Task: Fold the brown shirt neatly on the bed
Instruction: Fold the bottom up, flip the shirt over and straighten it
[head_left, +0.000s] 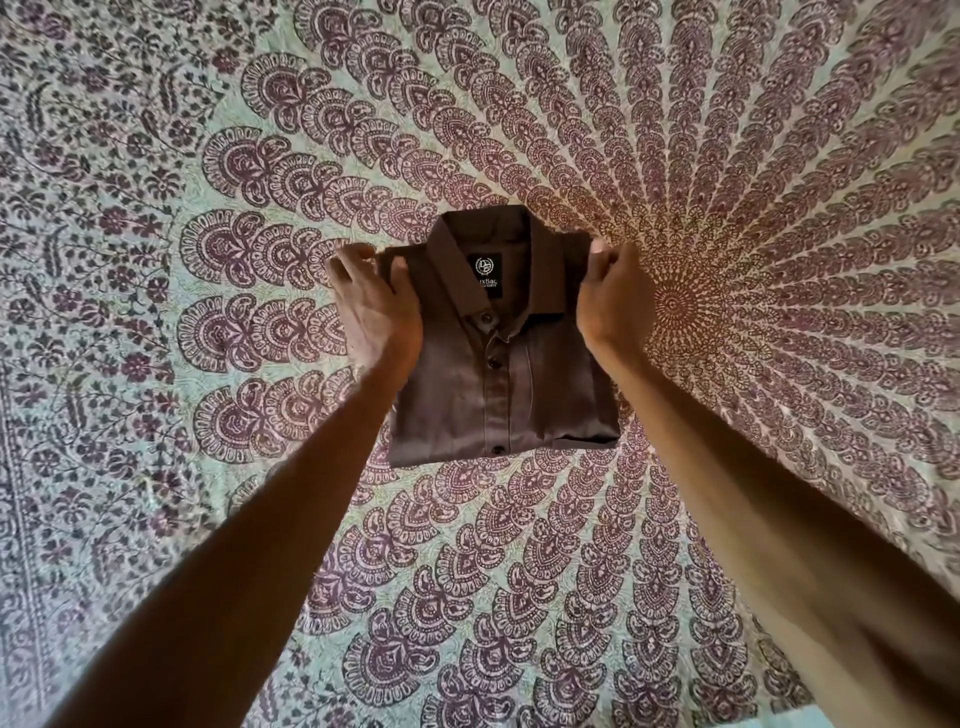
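Observation:
The brown shirt (498, 374) lies folded into a compact rectangle in the middle of the bed, collar at the far end, buttons and a black neck label facing up. My left hand (376, 306) grips the shirt's left shoulder edge, fingers curled over the fabric. On the opposite shoulder edge, beside the collar, my right hand (613, 296) pinches the cloth. Both forearms reach in from the bottom of the view and hide parts of the shirt's sides.
The bed is covered by a patterned sheet (208, 260) with purple paisley rings on pale green, its centre medallion just right of the shirt. A light blue strip (810, 719) shows at the bottom right edge.

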